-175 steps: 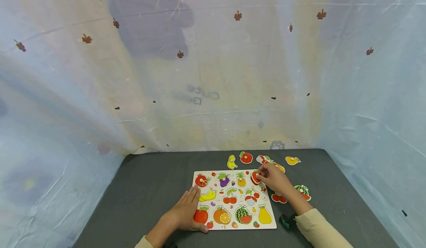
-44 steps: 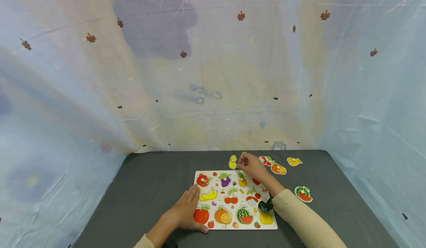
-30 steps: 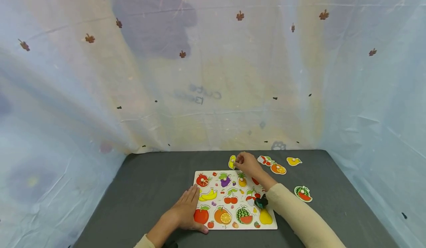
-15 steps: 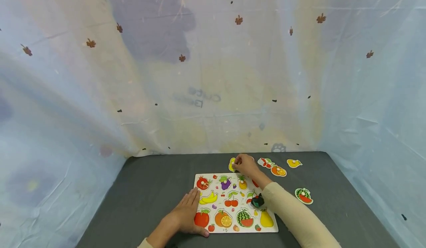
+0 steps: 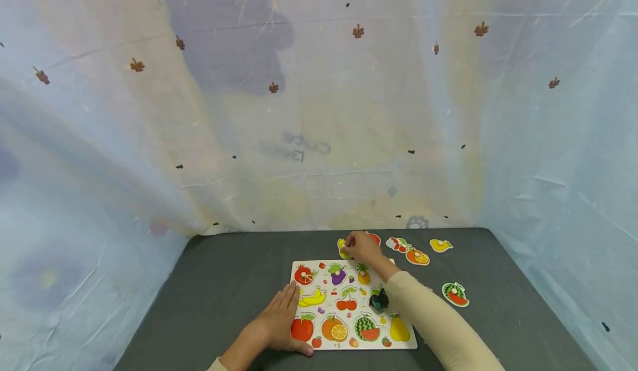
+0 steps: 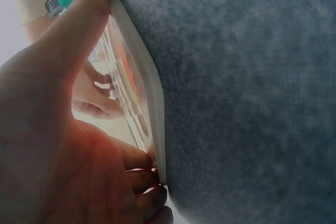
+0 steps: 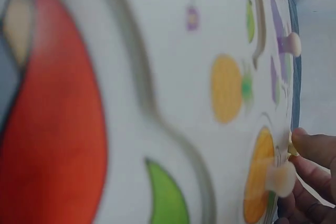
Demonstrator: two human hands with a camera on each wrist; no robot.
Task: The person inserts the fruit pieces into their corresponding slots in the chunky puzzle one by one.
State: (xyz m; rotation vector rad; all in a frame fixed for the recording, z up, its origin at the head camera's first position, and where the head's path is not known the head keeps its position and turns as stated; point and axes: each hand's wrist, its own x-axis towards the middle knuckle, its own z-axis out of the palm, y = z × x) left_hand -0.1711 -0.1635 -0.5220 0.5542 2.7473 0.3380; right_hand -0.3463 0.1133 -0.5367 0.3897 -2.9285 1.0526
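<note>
A white fruit puzzle board (image 5: 314, 282) lies on the dark table. My left hand (image 5: 280, 315) rests along its left edge, fingers extended and thumb near the front corner. In the left wrist view, fingertips touch the board's rim (image 6: 157, 103). Just past the back edge, my right hand (image 5: 365, 247) pinches a banana piece (image 5: 341, 244), partly covered by the fingers. Pomegranate (image 5: 303, 274), grape (image 5: 337, 274) and pineapple (image 5: 363, 275) pieces sit in the back row. The right wrist view shows the pineapple's knob (image 7: 282, 179) close to my fingers.
Behind and right lie loose pieces: a red fruit (image 5: 374, 239), cherries (image 5: 397, 244), an orange (image 5: 417, 256) and a pear (image 5: 441, 246). A watermelon piece (image 5: 456, 294) is at the right. My right sleeve (image 5: 433, 315) covers the board's right side.
My right hand has left the strawberry piece at the board's back right corner, moved left behind the board and taken the banana piece, which has shifted slightly left. The left hand stays put.
</note>
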